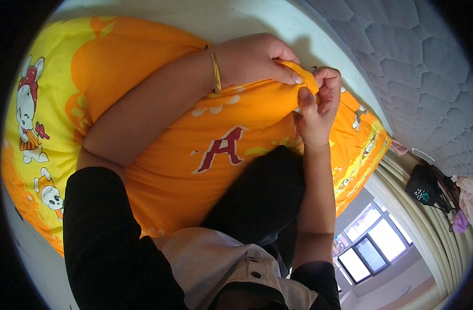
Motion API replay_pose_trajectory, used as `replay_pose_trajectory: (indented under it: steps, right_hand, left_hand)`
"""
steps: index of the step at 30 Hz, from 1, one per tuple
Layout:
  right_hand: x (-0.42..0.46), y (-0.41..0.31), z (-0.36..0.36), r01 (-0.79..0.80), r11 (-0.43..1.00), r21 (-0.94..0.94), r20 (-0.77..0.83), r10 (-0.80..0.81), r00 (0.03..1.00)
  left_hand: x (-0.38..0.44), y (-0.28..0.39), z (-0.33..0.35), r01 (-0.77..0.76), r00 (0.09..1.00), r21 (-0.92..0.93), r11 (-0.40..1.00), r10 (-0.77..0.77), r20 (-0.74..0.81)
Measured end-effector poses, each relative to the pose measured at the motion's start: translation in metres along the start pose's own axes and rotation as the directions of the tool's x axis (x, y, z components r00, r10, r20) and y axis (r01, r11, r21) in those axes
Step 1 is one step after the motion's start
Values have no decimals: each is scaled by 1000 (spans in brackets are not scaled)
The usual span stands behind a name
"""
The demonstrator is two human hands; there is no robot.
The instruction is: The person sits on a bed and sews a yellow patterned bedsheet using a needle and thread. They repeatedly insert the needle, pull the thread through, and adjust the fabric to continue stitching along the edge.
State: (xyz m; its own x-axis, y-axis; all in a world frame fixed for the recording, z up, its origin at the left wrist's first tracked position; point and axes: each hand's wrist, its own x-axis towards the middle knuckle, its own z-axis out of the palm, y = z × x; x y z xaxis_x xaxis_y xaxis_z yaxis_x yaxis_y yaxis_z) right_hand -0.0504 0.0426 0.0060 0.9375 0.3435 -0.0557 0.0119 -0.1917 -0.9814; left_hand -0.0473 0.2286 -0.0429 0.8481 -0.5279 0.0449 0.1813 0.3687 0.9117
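An orange and yellow bedding cover [174, 155], printed with cartoon rabbits and a dark red letter, is spread out before me. It looks like a quilt cover. My left hand [259, 60], with a yellow band [216, 73] at its wrist, pinches the cover's upper edge between thumb and fingers. Just to the right, my right hand [320, 106] grips a bunched part of the same edge, its thumb near the left thumb. A bit of white shows under the fold by the right thumb. The fingers hide what lies inside the fold.
A black-clad leg [259, 193] rests against the cover. Beyond the cover is a pale surface [236, 15]. Grey quilted padding [415, 69] rises at the right. Below it hang a black bag [424, 186] and a beige curtain [411, 205], near a window [376, 236].
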Motion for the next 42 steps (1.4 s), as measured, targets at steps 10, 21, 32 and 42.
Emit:
replay_pose_trajectory:
  steps: [10, 21, 32, 42]
  right_hand:
    - [-1, -61, 22, 439, 369, -820, 234, -484, 843]
    - [17, -93, 60, 703, 136, -698, 471, -653, 593]
    - [-19, -108, 22, -348, 772, 532, 161, 311, 937]
    - [-55, -102, 30, -537, 788, -302, 12, 566, 824]
  left_hand:
    - [-6, 10, -8, -28, 999, -104, 994, 26, -24]
    - [-13, 30, -17, -74, 993, -95, 993, 65, -102]
    - [-15, 25, -22, -105, 979, 75, 992, 117, -166]
    - [-16, 23, -26, -81, 990, 5, 997, 82, -115]
